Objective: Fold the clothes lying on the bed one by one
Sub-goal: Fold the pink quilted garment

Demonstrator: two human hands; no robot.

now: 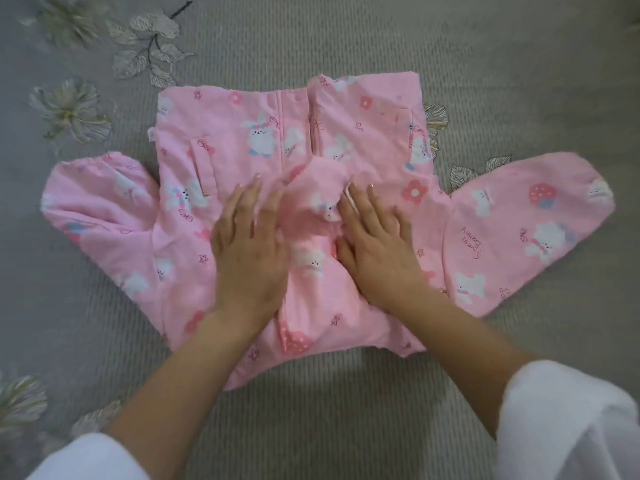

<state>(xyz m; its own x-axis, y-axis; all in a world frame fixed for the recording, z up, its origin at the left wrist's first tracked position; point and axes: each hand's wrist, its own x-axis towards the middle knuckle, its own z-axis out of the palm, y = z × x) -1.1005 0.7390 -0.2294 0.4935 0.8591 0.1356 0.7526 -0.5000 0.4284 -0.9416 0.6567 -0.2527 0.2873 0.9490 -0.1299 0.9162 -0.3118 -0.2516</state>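
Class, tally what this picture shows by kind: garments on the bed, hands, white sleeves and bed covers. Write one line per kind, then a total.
Garments, the pink jacket: 1
Hands, left hand and right hand: 2
White sleeves, left sleeve and right sleeve: 2
Bed covers, the grey bedspread: 1
Total: 6

A pink padded jacket [242, 133], printed with white bunnies, flowers and strawberries, lies spread front-up in the middle of the bed [346, 39], sleeves splayed to either side, fabric bunched at its centre.
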